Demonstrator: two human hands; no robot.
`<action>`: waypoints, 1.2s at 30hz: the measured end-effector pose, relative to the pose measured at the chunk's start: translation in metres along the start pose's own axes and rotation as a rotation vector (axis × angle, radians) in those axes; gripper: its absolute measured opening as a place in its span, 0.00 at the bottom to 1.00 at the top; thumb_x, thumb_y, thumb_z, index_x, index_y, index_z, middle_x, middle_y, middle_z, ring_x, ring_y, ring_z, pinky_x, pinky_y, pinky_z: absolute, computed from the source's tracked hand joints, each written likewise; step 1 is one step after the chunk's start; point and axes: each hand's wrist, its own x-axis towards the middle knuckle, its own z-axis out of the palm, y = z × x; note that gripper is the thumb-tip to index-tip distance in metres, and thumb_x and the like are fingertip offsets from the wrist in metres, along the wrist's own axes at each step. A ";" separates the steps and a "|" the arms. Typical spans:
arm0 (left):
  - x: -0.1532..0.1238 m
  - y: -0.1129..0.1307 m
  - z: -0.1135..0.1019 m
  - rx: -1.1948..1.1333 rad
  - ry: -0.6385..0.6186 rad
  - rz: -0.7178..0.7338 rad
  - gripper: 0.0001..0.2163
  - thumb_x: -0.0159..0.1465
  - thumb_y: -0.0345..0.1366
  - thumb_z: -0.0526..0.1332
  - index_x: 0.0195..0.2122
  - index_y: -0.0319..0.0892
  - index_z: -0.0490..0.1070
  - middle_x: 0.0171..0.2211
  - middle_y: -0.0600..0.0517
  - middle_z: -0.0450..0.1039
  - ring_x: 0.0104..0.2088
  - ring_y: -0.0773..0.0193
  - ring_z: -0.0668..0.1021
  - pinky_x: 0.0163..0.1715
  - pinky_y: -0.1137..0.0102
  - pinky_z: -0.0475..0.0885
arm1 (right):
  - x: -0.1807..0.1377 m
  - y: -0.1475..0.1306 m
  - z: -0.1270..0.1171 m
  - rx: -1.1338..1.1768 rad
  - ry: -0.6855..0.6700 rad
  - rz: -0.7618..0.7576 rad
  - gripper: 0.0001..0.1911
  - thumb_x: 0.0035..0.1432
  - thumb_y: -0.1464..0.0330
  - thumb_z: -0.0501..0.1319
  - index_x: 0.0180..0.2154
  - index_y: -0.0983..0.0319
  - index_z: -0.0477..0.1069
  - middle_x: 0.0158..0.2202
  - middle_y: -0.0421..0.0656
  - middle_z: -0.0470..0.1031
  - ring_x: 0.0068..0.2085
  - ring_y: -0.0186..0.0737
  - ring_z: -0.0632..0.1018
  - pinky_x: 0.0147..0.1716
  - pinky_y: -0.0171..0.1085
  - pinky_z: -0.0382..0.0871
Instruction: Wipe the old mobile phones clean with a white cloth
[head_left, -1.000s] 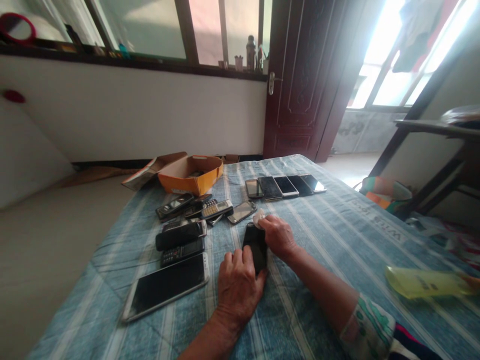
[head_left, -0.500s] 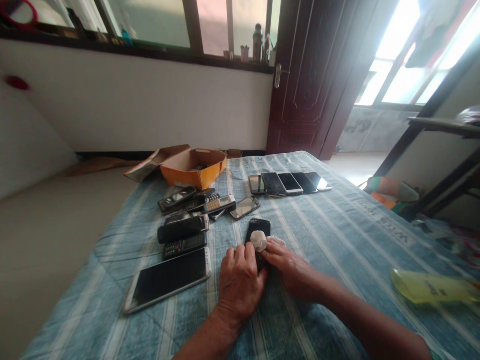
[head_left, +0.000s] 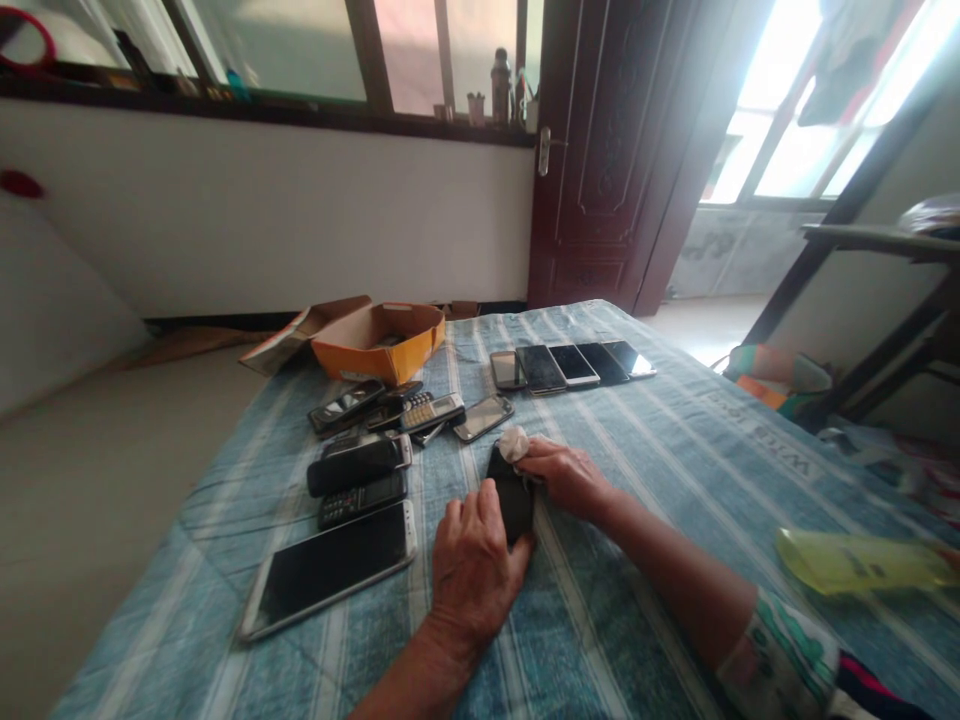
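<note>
- Left hand grips the phone on the sheet.
- Right hand pinches the wad at the phone's far end.
- Wiping seems in hand; the next stroke needs a steady hold.

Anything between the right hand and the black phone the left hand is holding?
Yes: a white wad, held by the right hand, at the far end of the black phone. The left hand is at the near end; nothing else visible intervenes.
</note>
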 end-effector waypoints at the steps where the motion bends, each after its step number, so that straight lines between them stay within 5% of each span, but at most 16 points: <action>1: 0.000 0.000 -0.001 0.000 -0.001 -0.001 0.25 0.56 0.39 0.64 0.52 0.33 0.63 0.39 0.44 0.72 0.38 0.52 0.72 0.42 0.62 0.68 | 0.002 -0.001 0.001 -0.001 0.016 0.034 0.17 0.61 0.76 0.50 0.41 0.58 0.76 0.44 0.41 0.74 0.48 0.39 0.72 0.46 0.35 0.65; 12: -0.001 -0.002 -0.002 -0.006 -0.026 0.018 0.24 0.58 0.39 0.63 0.53 0.31 0.64 0.38 0.44 0.72 0.38 0.53 0.72 0.41 0.62 0.68 | -0.025 -0.046 0.023 -0.323 0.039 0.094 0.11 0.63 0.75 0.53 0.38 0.63 0.74 0.41 0.47 0.74 0.44 0.46 0.71 0.50 0.43 0.61; 26: 0.001 0.004 -0.008 0.016 -0.032 0.009 0.24 0.56 0.37 0.65 0.51 0.29 0.66 0.38 0.42 0.72 0.38 0.52 0.71 0.42 0.61 0.69 | 0.020 -0.008 0.015 -0.320 0.044 0.266 0.16 0.62 0.77 0.48 0.41 0.60 0.73 0.43 0.44 0.74 0.44 0.41 0.72 0.44 0.37 0.61; 36: -0.006 0.005 -0.006 -0.045 -0.063 0.049 0.27 0.56 0.42 0.67 0.53 0.33 0.64 0.39 0.44 0.74 0.39 0.52 0.73 0.41 0.62 0.70 | -0.014 -0.035 0.015 -0.221 0.033 0.187 0.17 0.60 0.78 0.49 0.44 0.61 0.73 0.46 0.45 0.73 0.47 0.43 0.71 0.48 0.37 0.62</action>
